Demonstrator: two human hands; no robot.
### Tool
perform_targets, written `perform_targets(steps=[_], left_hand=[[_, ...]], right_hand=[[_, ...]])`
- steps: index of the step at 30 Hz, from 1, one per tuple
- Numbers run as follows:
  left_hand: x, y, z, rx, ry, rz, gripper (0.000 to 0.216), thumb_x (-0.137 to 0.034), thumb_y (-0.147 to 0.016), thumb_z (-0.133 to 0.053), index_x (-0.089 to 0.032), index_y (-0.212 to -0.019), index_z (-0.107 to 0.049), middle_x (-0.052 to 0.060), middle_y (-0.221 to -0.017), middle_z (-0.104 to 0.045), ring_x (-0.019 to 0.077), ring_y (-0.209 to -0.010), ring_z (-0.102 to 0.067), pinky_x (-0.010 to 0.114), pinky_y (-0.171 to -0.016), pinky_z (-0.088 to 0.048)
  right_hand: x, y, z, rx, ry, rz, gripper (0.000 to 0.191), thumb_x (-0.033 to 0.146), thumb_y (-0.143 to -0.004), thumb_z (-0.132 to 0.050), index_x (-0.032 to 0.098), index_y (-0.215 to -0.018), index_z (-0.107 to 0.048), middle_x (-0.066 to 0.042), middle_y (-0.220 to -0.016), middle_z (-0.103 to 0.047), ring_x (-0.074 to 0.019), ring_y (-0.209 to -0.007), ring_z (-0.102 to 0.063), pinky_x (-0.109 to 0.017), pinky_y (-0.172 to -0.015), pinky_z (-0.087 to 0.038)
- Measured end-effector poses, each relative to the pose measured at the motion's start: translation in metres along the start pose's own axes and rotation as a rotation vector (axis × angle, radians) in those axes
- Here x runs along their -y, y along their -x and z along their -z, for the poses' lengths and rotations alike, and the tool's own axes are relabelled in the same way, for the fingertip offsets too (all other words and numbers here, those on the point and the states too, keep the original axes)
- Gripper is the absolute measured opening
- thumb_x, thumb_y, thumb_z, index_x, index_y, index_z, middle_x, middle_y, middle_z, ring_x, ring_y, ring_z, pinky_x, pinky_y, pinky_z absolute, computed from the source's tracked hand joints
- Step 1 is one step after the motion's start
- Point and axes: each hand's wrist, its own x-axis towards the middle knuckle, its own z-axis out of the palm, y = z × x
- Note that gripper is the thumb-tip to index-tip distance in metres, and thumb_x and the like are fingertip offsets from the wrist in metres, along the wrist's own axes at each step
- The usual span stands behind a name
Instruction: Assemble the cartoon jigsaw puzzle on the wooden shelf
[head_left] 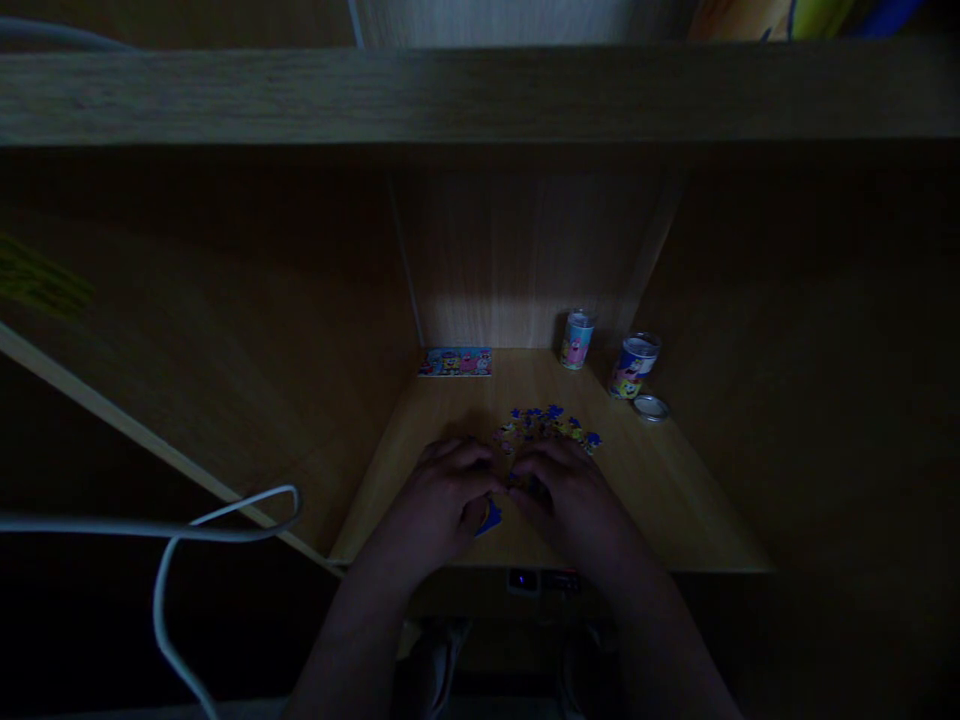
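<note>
Low over the wooden desk surface, my left hand (454, 485) and my right hand (566, 485) meet, their fingers curled in a pinch. A small dark-blue puzzle piece (513, 477) shows at the touching fingertips; its outline is mostly hidden. Under my left hand, a blue puzzle piece with some yellow (489, 517) lies partly covered. Just beyond my fingers spreads a loose pile of puzzle pieces (544, 424), blue, yellow and pink. A cartoon picture strip (455, 362) lies flat at the back left.
Two cartoon-printed cans, one (576, 342) at the back and one (634, 368) farther right, stand near the right wall. A round metal lid (651, 408) lies beside the nearer can. A shelf edge (480, 98) crosses above. A white cable (172, 560) loops at the left.
</note>
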Motion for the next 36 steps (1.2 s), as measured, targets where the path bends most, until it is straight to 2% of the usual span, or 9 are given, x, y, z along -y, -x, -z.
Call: perform_targets(steps=[6,10,13,16,20,23,27,32,36], left_hand=[[0.000,-0.001,-0.001,0.009,0.010,-0.001,0.051,0.005,-0.086,-0.067,-0.034,-0.114,-0.086,0.004,-0.123,-0.077,0.0292,-0.119,-0.070,0.053,-0.107,-0.056],[-0.002,-0.001,0.000,-0.008,0.048,-0.008,0.043,0.005,-0.085,-0.064,-0.030,-0.103,-0.083,0.003,-0.117,-0.077,0.0273,-0.115,-0.071,0.049,-0.105,-0.056],[0.000,-0.002,0.001,-0.071,0.055,0.027,0.040,0.004,-0.087,-0.060,-0.028,-0.102,-0.079,0.003,-0.114,-0.078,0.0266,-0.113,-0.072,0.046,-0.102,-0.057],[0.005,-0.003,-0.002,-0.176,-0.018,0.157,0.038,0.002,-0.091,-0.060,-0.026,-0.111,-0.077,0.005,-0.112,-0.080,0.0285,-0.110,-0.073,0.049,-0.101,-0.059],[0.012,-0.003,-0.009,-0.233,-0.164,0.274,0.019,-0.011,-0.099,-0.068,-0.023,-0.112,-0.076,0.009,-0.111,-0.080,0.0315,-0.104,-0.074,0.050,-0.096,-0.059],[0.013,-0.002,-0.012,-0.242,-0.229,0.282,0.010,-0.028,-0.102,-0.077,-0.022,-0.110,-0.076,0.011,-0.112,-0.079,0.0331,-0.106,-0.073,0.050,-0.096,-0.059],[0.011,-0.002,-0.011,-0.168,-0.226,0.312,0.019,-0.037,-0.099,-0.084,-0.023,-0.110,-0.077,0.011,-0.117,-0.077,0.0338,-0.111,-0.072,0.050,-0.099,-0.057],[0.010,-0.002,-0.006,-0.071,-0.103,0.279,0.017,-0.034,-0.099,-0.086,-0.025,-0.110,-0.078,0.007,-0.115,-0.076,0.0316,-0.112,-0.071,0.047,-0.099,-0.056],[0.009,-0.002,-0.003,0.001,-0.037,0.178,0.023,-0.033,-0.095,-0.091,-0.028,-0.113,-0.078,0.004,-0.118,-0.077,0.0310,-0.116,-0.070,0.047,-0.101,-0.053]], right_hand=[[-0.002,0.001,-0.002,-0.032,-0.026,-0.027,0.008,0.025,-0.103,-0.078,0.026,-0.108,-0.072,-0.009,-0.125,-0.075,-0.0313,-0.126,-0.068,-0.055,-0.113,-0.057],[-0.003,0.002,-0.004,-0.087,0.003,-0.084,0.014,0.021,-0.103,-0.074,0.024,-0.117,-0.072,-0.012,-0.128,-0.074,-0.0334,-0.125,-0.068,-0.056,-0.111,-0.057],[-0.001,0.001,-0.003,-0.110,0.023,-0.088,0.023,0.020,-0.104,-0.072,0.023,-0.126,-0.072,-0.014,-0.134,-0.073,-0.0347,-0.129,-0.067,-0.058,-0.114,-0.056],[0.003,0.002,0.001,-0.094,0.006,-0.045,0.022,0.016,-0.104,-0.068,0.026,-0.123,-0.074,-0.012,-0.132,-0.073,-0.0325,-0.129,-0.066,-0.057,-0.116,-0.056],[0.005,0.003,0.004,-0.025,-0.041,0.076,0.025,0.009,-0.100,-0.068,0.030,-0.108,-0.079,-0.006,-0.138,-0.072,-0.0286,-0.136,-0.064,-0.054,-0.121,-0.054],[0.005,0.003,0.002,-0.036,-0.024,0.021,0.026,0.007,-0.099,-0.067,0.027,-0.108,-0.079,-0.007,-0.136,-0.073,-0.0289,-0.134,-0.064,-0.055,-0.122,-0.053],[0.004,0.002,-0.002,-0.081,0.055,-0.086,0.031,0.008,-0.097,-0.066,0.021,-0.122,-0.078,-0.012,-0.137,-0.074,-0.0318,-0.135,-0.065,-0.056,-0.123,-0.053],[0.006,0.003,0.000,-0.068,0.066,-0.022,0.046,0.008,-0.099,-0.064,0.024,-0.141,-0.072,-0.012,-0.146,-0.071,-0.0314,-0.142,-0.061,-0.055,-0.126,-0.051],[0.008,0.003,0.001,-0.046,0.069,0.005,0.036,0.016,-0.104,-0.066,0.026,-0.138,-0.073,-0.012,-0.150,-0.069,-0.0330,-0.145,-0.060,-0.059,-0.125,-0.051]])
